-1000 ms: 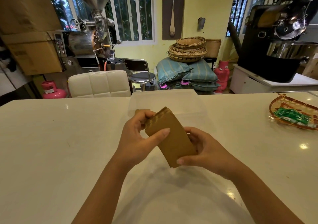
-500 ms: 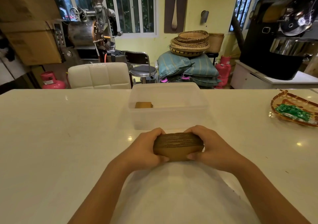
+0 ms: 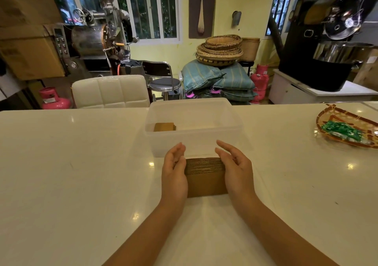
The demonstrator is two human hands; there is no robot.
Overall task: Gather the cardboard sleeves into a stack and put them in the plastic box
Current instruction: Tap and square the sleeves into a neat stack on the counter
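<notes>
A stack of brown cardboard sleeves [image 3: 205,180] stands on edge on the white table [image 3: 71,173], just in front of the clear plastic box [image 3: 196,143]. My left hand [image 3: 173,173] lies flat against the stack's left side and my right hand [image 3: 235,169] against its right side. Both hands have their fingers stretched forward and lifted off the stack, with only the palms touching it. Inside the box, at its left, lies a small pile of sleeves [image 3: 164,127].
A woven tray with green packets [image 3: 347,130] sits at the table's right edge. A white padded chair [image 3: 110,91] stands behind the table's far edge, with roasting machines, baskets and sacks further back.
The tilted stack was turned level and set down on the table before the box. My fingers, wrapped around its ends half a second ago, have opened out.
</notes>
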